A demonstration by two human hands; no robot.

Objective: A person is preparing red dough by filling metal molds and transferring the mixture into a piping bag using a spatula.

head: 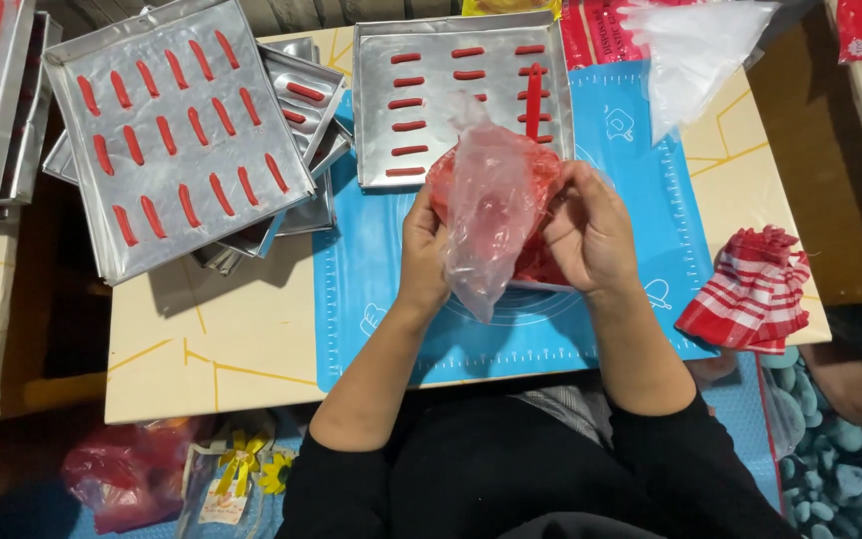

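Refill step, by appearance: left hand (423,245) and right hand (591,235) both clench the piping bag (486,215) above the blue mat (371,289); next move calls for twisting it closed, with the part-piped tray (376,110) just beyond the grip.

a thin, clear plastic piping bag (486,215), crinkled and glossy with red smears, sits between the left hand (423,245) and right hand (589,232). beneath lies a smooth, matt blue silicone mat (381,289) on a pale wooden-looking table (212,339). the square metal baking tray (376,110) shows a dull, brushed silver sheen under glossy red piped strips (407,125). a red-and-white checked cloth (750,291) looks soft and woven.
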